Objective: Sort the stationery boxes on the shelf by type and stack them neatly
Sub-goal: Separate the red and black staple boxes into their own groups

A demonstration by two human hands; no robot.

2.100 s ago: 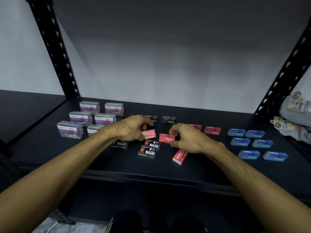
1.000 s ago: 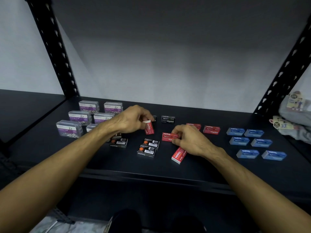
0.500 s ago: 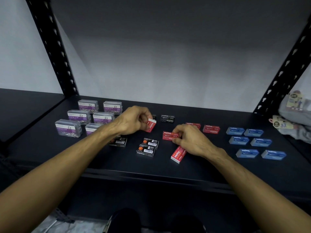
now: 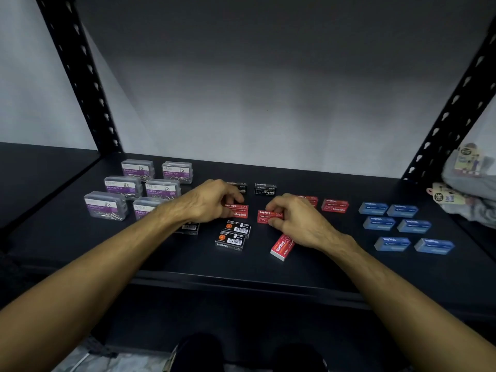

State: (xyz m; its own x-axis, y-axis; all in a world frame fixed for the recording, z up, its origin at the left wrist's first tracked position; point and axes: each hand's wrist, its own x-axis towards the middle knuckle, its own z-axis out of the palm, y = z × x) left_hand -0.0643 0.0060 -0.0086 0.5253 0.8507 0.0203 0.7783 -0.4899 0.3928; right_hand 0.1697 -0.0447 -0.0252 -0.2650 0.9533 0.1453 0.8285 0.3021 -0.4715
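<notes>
Red staples boxes [image 4: 269, 216] sit between paper-clip boxes [image 4: 105, 208] and blue boxes [image 4: 391, 243].

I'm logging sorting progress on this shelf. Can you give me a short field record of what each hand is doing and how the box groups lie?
left hand: grips a red staples box lying flat on the shelf
right hand: grips another red staples box
loose red box: angled, below the right hand
paper clip boxes: grouped at left, single layer
blue boxes: two columns at right
black staples boxes: centre, not yet stacked
</notes>
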